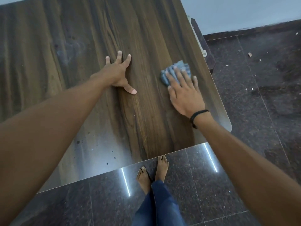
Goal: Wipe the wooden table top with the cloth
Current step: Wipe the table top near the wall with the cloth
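The dark wooden table top (81, 46) fills most of the view. A crumpled blue-grey cloth (176, 69) lies near the table's right edge. My right hand (184, 92) presses flat on the cloth with straight fingers, covering its near half. My left hand (118, 74) rests on the bare wood left of the cloth, fingers spread, touching nothing else. A hazy smudge (71, 49) marks the wood at the far left, and small dark specks (112, 154) dot the near edge.
The table's right edge (215, 88) drops to a dark polished tile floor (260, 111) strewn with small debris. My bare feet (153, 173) stand at the near edge. A dark piece of furniture with a white fitting (197, 36) sits beyond the right edge.
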Demonstrator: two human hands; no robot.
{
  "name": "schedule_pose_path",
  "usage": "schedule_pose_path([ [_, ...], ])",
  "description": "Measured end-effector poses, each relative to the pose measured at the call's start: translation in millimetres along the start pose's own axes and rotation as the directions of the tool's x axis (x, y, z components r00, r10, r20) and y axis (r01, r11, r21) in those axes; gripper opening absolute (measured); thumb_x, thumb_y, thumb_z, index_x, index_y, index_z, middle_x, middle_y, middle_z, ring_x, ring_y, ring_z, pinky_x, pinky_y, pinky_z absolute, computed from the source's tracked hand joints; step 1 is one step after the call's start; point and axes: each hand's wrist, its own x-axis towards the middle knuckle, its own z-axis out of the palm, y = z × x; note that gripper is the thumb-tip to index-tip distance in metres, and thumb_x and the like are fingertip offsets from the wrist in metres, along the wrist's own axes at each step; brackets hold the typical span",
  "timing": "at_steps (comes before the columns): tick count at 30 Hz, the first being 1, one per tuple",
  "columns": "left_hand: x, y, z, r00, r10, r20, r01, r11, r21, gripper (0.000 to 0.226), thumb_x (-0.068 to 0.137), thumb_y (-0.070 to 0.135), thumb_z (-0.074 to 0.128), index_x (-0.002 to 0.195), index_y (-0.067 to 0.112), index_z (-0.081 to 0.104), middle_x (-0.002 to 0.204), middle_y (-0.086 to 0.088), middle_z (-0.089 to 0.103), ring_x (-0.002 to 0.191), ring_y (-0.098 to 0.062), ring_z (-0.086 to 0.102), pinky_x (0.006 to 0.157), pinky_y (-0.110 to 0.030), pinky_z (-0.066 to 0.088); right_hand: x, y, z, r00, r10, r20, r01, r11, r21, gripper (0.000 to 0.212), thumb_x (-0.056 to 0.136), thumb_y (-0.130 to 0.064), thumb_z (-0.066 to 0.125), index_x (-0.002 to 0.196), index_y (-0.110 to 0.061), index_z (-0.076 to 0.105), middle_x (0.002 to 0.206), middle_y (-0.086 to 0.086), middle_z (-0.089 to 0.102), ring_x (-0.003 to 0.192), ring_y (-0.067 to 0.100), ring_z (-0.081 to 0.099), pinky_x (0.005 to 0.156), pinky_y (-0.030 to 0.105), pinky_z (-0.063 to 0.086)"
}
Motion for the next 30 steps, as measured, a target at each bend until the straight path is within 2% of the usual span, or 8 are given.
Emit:
schedule_pose_path([
  [5, -0.2, 1.9, 0.8, 1.0, 0.009, 0.003, -0.009, 1.0, -0.001, 0.152, 0.04, 0.07, 0.082, 0.148, 0.042, -0.021, 0.158, 0.007, -0.028, 0.144, -0.045, -0.016, 0.11, -0.067, 0.017, -45.0, -10.1, 12.0, 0.981, -0.189, 0.037, 0.191, 0.981, -0.04, 0.054, 0.108, -0.037, 0.028, 0.16, -0.037, 0.014, 0.168, -0.005, 0.008, 0.155, 0.02, 0.004, 0.123, 0.049, 0.004],
  [8, 0.3, -0.5, -0.2, 1.0, -0.003, 0.013, 0.003, 1.0, -0.007, 0.153, 0.039, 0.07, 0.082, 0.148, 0.043, -0.021, 0.158, 0.007, -0.029, 0.144, -0.046, -0.017, 0.109, -0.068, 0.018, -44.4, -7.7, 8.5, 0.995, 0.094, -0.016, -0.094, 0.995, 0.016, 0.054, 0.107, -0.036, 0.028, 0.16, -0.035, 0.017, 0.168, -0.002, 0.009, 0.155, 0.022, 0.004, 0.124, 0.051, 0.005],
  [12, 0.8, 1.1, 1.5, 1.0, 0.015, 0.0, -0.015, 1.0, 0.002, 0.152, 0.039, 0.072, 0.081, 0.149, 0.043, -0.02, 0.159, 0.008, -0.027, 0.144, -0.046, -0.016, 0.11, -0.068, 0.018, -80.8, -12.0, 20.8, 0.983, -0.18, 0.029, 0.181, 0.982, -0.046, 0.053, 0.107, -0.038, 0.026, 0.159, -0.036, 0.016, 0.168, -0.005, 0.01, 0.155, 0.019, 0.005, 0.124, 0.05, 0.01],
  [16, 0.3, 0.0, -2.2, 1.0, 0.006, 0.015, -0.006, 1.0, -0.004, 0.155, 0.033, 0.074, 0.079, 0.149, 0.044, -0.019, 0.159, 0.008, -0.028, 0.144, -0.046, -0.015, 0.109, -0.07, 0.019, -68.6, -15.5, 16.7, 0.988, 0.151, -0.04, -0.149, 0.988, 0.043, 0.054, 0.106, -0.035, 0.031, 0.159, -0.033, 0.021, 0.168, 0.0, 0.011, 0.155, 0.023, 0.006, 0.124, 0.051, 0.006],
  [19, -0.9, 0.7, 0.7, 1.0, 0.017, 0.006, -0.016, 1.0, -0.017, 0.156, 0.025, 0.076, 0.072, 0.149, 0.044, -0.016, 0.159, 0.009, -0.026, 0.145, -0.043, -0.015, 0.11, -0.069, 0.018, -97.4, -16.0, 26.6, 0.986, -0.168, -0.012, 0.167, 0.985, -0.041, 0.054, 0.106, -0.036, 0.03, 0.159, -0.034, 0.02, 0.168, -0.003, 0.013, 0.155, 0.02, 0.007, 0.124, 0.049, 0.009],
  [23, -3.4, -1.7, 1.3, 1.0, 0.004, 0.011, -0.003, 0.998, -0.068, 0.155, 0.025, 0.073, 0.075, 0.149, 0.047, -0.015, 0.159, 0.012, -0.026, 0.145, -0.04, -0.018, 0.109, -0.072, 0.017, -98.9, -16.1, 24.3, 0.986, 0.151, -0.072, -0.148, 0.988, 0.039, 0.053, 0.106, -0.035, 0.031, 0.158, -0.032, 0.024, 0.167, 0.0, 0.014, 0.155, 0.023, 0.007, 0.124, 0.051, 0.009],
  [27, -3.3, -2.9, 5.2, 1.0, -0.004, -0.022, 0.002, 0.997, -0.071, 0.153, 0.027, 0.075, 0.074, 0.15, 0.046, -0.012, 0.16, 0.011, -0.022, 0.145, -0.042, -0.017, 0.11, -0.071, 0.016, -144.1, -0.4, 33.4, 0.975, -0.219, -0.034, 0.217, 0.975, -0.053, 0.052, 0.106, -0.035, 0.031, 0.158, -0.032, 0.024, 0.167, -0.003, 0.015, 0.155, 0.018, 0.007, 0.124, 0.05, 0.016],
  [30, -5.7, -4.0, 5.1, 1.0, -0.009, -0.029, 0.007, 0.997, -0.075, 0.15, 0.033, 0.072, 0.078, 0.151, 0.045, -0.011, 0.161, 0.01, -0.021, 0.145, -0.044, -0.015, 0.109, -0.071, 0.016, -138.9, 9.1, 27.3, 0.981, 0.138, -0.133, -0.132, 0.99, 0.054, 0.052, 0.105, -0.032, 0.033, 0.157, -0.03, 0.03, 0.167, 0.0, 0.019, 0.154, 0.021, 0.01, 0.124, 0.052, 0.014],
])
